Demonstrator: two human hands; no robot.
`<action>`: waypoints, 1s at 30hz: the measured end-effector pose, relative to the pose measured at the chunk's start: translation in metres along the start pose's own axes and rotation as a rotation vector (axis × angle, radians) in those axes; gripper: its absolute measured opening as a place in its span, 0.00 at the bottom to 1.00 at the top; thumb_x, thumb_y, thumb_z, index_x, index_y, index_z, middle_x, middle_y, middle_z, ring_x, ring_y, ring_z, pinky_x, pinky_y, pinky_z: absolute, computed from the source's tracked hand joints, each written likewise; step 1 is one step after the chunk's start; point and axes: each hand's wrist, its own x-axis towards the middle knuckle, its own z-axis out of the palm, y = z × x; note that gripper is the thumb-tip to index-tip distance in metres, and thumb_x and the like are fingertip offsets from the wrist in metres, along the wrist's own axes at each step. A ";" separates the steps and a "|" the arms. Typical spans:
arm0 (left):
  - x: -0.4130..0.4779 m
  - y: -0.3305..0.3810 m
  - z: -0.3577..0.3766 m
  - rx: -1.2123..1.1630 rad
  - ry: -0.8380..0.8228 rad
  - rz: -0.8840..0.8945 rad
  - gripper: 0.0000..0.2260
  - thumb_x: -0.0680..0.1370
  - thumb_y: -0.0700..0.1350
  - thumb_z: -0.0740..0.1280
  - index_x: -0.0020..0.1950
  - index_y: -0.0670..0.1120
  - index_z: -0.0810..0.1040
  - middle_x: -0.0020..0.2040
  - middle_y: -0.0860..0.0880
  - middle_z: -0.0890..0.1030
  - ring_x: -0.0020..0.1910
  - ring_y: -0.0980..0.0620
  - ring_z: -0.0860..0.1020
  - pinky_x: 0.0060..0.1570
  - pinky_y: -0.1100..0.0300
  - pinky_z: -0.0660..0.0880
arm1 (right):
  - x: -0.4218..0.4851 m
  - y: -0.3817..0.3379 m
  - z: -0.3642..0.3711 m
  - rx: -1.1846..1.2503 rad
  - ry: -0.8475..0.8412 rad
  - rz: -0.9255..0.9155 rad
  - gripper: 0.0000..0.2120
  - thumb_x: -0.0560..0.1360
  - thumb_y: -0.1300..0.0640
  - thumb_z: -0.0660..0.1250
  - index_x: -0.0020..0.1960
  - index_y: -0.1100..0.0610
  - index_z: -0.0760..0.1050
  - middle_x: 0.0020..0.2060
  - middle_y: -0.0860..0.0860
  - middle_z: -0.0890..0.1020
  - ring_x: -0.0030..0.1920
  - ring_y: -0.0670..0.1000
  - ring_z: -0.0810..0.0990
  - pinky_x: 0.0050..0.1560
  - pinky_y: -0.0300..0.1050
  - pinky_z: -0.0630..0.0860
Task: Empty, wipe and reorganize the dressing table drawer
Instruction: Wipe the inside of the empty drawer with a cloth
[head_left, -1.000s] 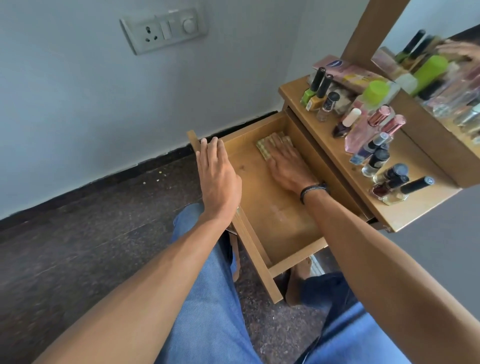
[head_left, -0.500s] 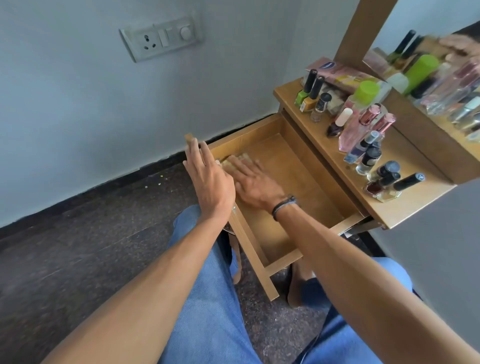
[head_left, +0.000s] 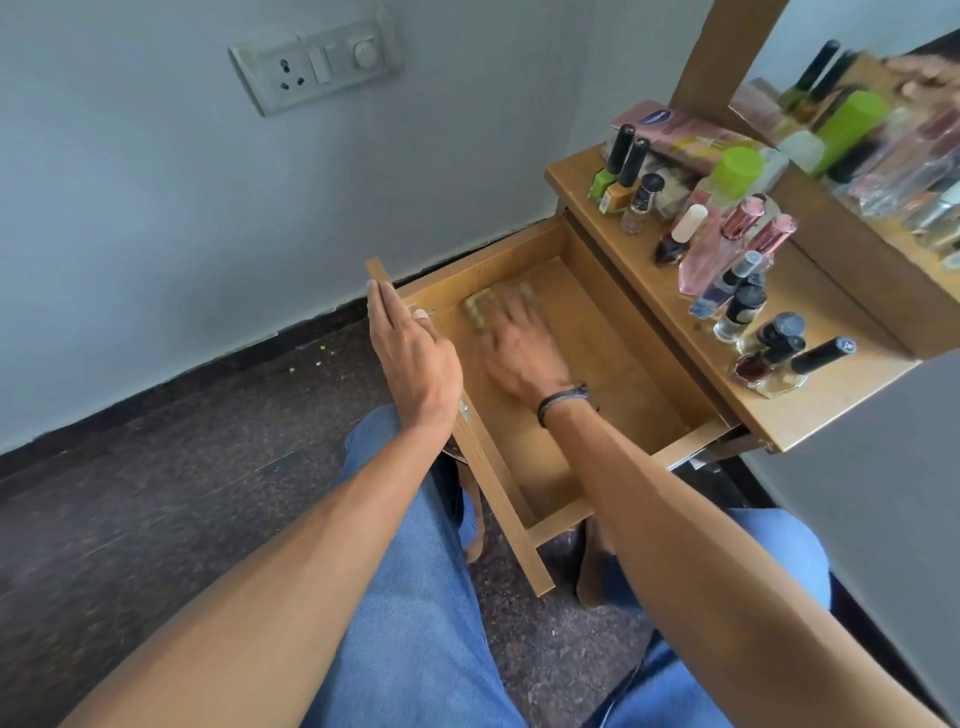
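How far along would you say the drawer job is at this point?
Done: emptying; the drawer shows only a cloth, and the bottles stand on the tabletop. In hand: wiping; the right hand presses the cloth flat on the drawer floor while the left hand rests on its front panel. Left: finishing the wipe and putting the bottles back in order.

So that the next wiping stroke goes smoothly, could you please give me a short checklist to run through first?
1. Drawer pulled out far enough to reach its floor: ok.
2. Drawer emptied: ok, only the cloth shows inside.
3. Right hand flat on the cloth: ok.
4. Left hand resting on the drawer's front edge to steady it: ok.
5. Bottles upright on the tabletop, out of the drawer: ok.
6. Drawer floor free of dust: cannot tell.
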 end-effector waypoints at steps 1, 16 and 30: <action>0.001 0.000 0.000 0.005 0.001 -0.003 0.23 0.85 0.39 0.54 0.81 0.37 0.56 0.82 0.42 0.55 0.81 0.46 0.54 0.78 0.57 0.50 | -0.002 -0.010 0.006 0.006 -0.025 -0.028 0.22 0.85 0.54 0.55 0.79 0.52 0.65 0.78 0.55 0.65 0.80 0.59 0.56 0.80 0.54 0.44; -0.001 0.000 -0.001 0.021 -0.002 0.015 0.24 0.85 0.38 0.54 0.81 0.38 0.54 0.82 0.43 0.54 0.80 0.46 0.54 0.79 0.56 0.52 | 0.015 0.055 -0.019 -0.027 -0.150 0.208 0.27 0.86 0.49 0.49 0.83 0.46 0.48 0.83 0.50 0.44 0.82 0.54 0.40 0.81 0.53 0.40; 0.000 0.001 -0.001 0.057 0.006 0.023 0.24 0.85 0.37 0.55 0.81 0.37 0.55 0.82 0.42 0.55 0.80 0.45 0.55 0.76 0.60 0.52 | -0.041 0.020 -0.005 -0.111 -0.393 -0.142 0.26 0.87 0.44 0.42 0.82 0.40 0.38 0.80 0.43 0.34 0.80 0.50 0.32 0.77 0.56 0.35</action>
